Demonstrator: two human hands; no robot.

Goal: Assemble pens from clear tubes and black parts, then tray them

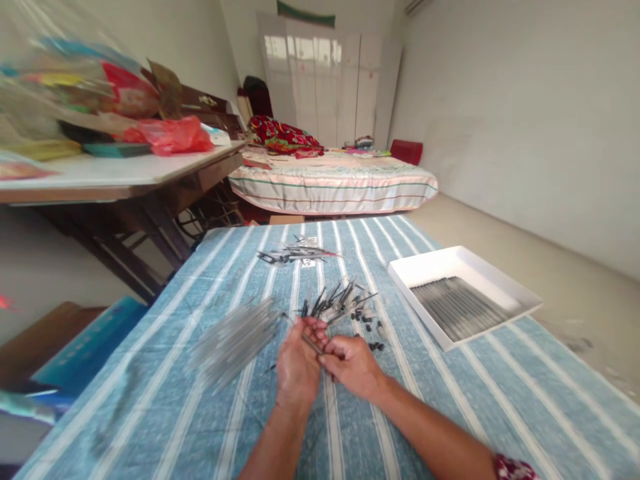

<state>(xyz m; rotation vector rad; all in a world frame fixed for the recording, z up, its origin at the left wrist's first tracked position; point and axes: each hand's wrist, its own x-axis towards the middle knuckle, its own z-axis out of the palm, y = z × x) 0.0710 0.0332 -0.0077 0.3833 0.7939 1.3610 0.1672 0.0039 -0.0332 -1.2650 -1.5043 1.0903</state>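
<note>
Near the middle of the table, my left hand (299,360) and my right hand (353,363) meet around a slim dark pen (313,344). The fingers of my left hand curl round its far part, while my right thumb and fingers pinch its near end. To the left lies a blurred pile of transparent pen barrels (240,340). Just beyond my hands, short black pen parts (340,300) are heaped, and small black caps or plugs (369,327) are scattered to their right. Thin black and red refill-like sticks (300,253) lie farther back.
A white tray (425,320) with a row of finished-looking pens (457,303) stands at the right. Blue striped cloth (160,400) covers the table. Left of it are a blue box (95,347) and a desk (165,175) with bags; a bed (335,183) stands behind.
</note>
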